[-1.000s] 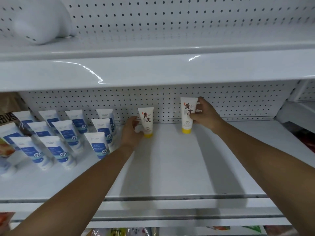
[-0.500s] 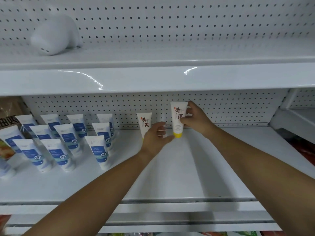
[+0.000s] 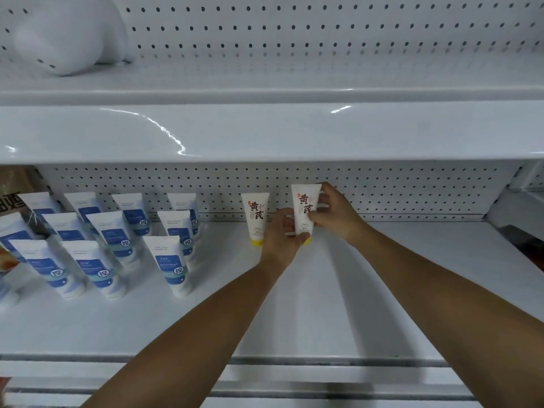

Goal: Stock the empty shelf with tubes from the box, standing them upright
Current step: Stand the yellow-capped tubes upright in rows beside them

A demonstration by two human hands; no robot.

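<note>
Two white tubes with yellow caps and red-brown characters stand cap-down at the back of the white shelf. The left tube stands free against the pegboard. The right tube is held upright by both hands. My right hand grips its upper right side with curled fingers. My left hand holds its lower part, fingers wrapped around the bottom near the cap. The box is not in view.
Several white tubes with blue labels stand in rows on the shelf's left part. An upper shelf overhangs, with a white rounded object on it. A brown package sits at the far left.
My left hand let go of the left tube and moved right onto the second tube. My right hand carried that tube leftwards, closer to the first one.
</note>
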